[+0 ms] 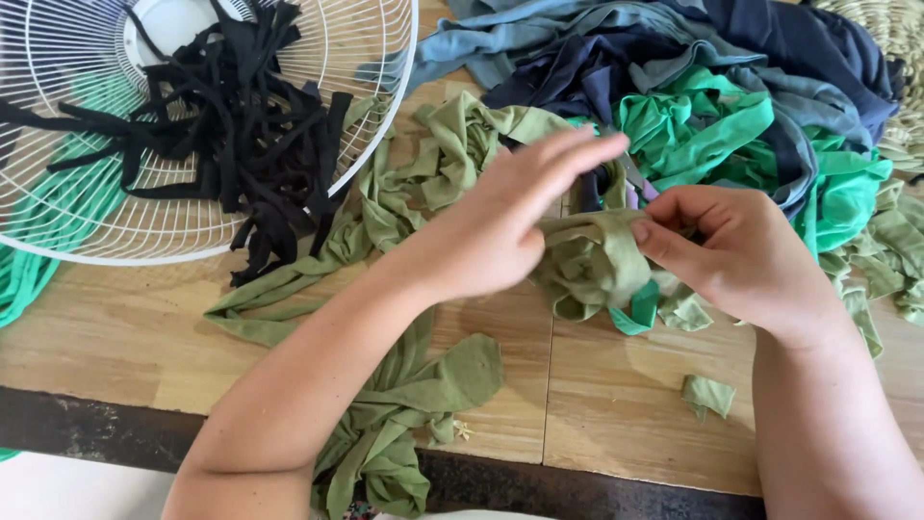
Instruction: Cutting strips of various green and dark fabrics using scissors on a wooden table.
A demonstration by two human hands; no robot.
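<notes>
Olive-green jersey fabric strip (589,262) is being wound into a bunch above the middle of the wooden tabletop (616,404), near its front edge. It is pinched by the right hand (741,260), fingers closed on its end, while the left hand (510,226) is laid against it with fingers extended and only loosely open. The strip is best kept taut and flat as it is wrapped, judging by the slack trailing toward the white wire fan guard (192,125) at the tabletop's far left corner, draped with black strips (250,135).

Home craft spot: fabric strips (423,173), wooden floor (115,327)
</notes>
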